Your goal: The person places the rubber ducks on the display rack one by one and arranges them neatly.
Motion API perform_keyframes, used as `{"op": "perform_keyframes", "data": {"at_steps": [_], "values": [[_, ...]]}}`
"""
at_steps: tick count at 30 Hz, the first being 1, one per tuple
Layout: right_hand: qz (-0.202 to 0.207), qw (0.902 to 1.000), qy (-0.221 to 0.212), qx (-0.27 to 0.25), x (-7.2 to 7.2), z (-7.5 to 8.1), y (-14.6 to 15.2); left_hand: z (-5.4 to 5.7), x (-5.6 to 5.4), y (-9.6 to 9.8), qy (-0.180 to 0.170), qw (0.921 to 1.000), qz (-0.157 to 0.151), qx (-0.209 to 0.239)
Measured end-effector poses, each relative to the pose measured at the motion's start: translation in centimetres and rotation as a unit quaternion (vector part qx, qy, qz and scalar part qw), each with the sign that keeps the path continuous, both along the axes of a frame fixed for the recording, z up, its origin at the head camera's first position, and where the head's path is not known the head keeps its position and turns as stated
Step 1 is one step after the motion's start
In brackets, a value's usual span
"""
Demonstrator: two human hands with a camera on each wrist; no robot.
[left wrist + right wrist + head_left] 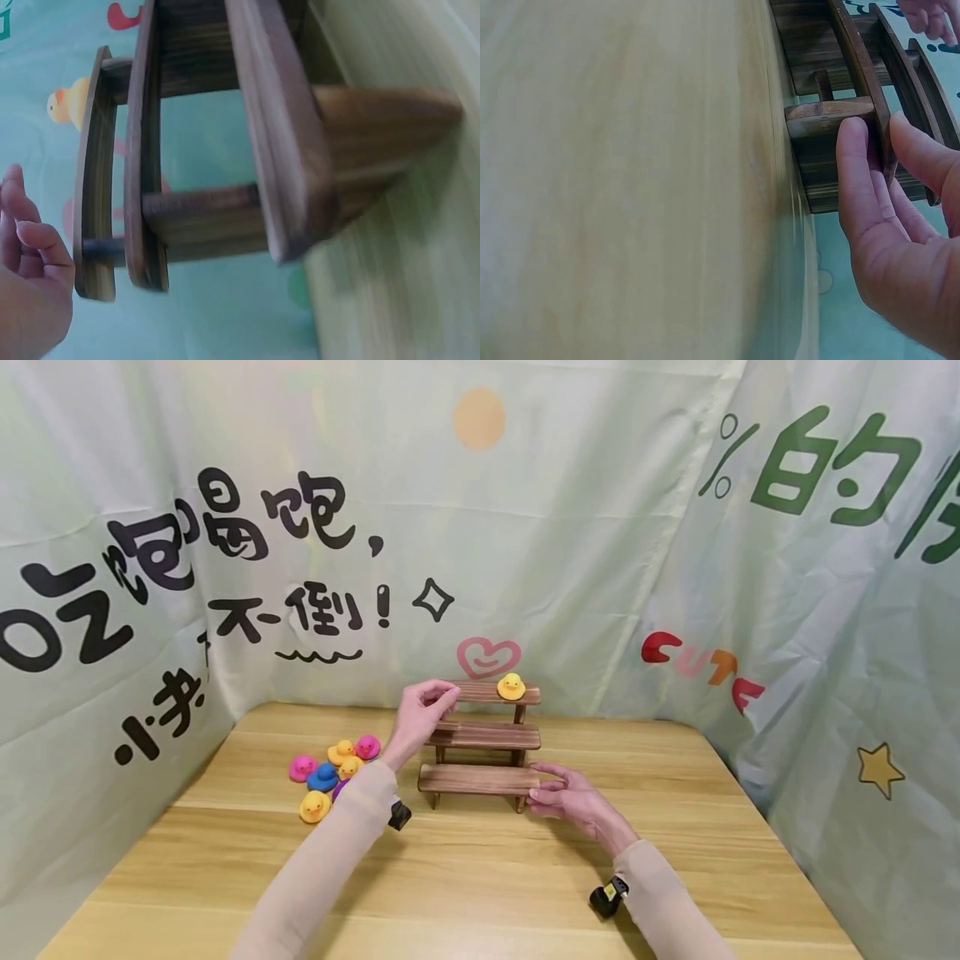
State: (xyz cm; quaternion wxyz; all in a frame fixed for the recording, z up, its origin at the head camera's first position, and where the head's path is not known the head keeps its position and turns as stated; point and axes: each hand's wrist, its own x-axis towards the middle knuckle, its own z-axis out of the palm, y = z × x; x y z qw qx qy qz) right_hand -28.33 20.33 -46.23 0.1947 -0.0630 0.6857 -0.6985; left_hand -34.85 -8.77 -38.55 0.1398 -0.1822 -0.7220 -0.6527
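Sleeves [318, 860] before the stand [487, 737]; right hand [572, 798] grips its lower right, best steadily; loose, empty left hand [417, 717] near its top

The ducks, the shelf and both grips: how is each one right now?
Shelf: standing upright on the table
Top duck: upright, on the shelf's highest step
Other ducks: grouped together on the table
Left grip: fingers bent, nothing seen inside
Right grip: holding the shelf's lowest step
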Motion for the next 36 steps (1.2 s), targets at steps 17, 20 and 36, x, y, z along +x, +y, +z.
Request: {"op": "perform_keyframes", "data": {"at_steps": [17, 20, 36], "values": [[-0.001, 0.9999, -0.010, -0.013, 0.0, -0.1, -0.2, -1.6, 1.7, -5.7, -0.025, 0.9875, -0.040, -0.151], [-0.003, 0.9999, -0.009, -0.014, -0.1, -0.1, -0.1, -1.7, 1.9, -6.3, -0.025, 0.9866, -0.040, -0.156], [-0.003, 0.9999, -0.011, -0.006, -0.1, 0.1, -0.1, -2.9, 2.9, -9.8, -0.077, 0.9803, -0.053, -0.174]]}}
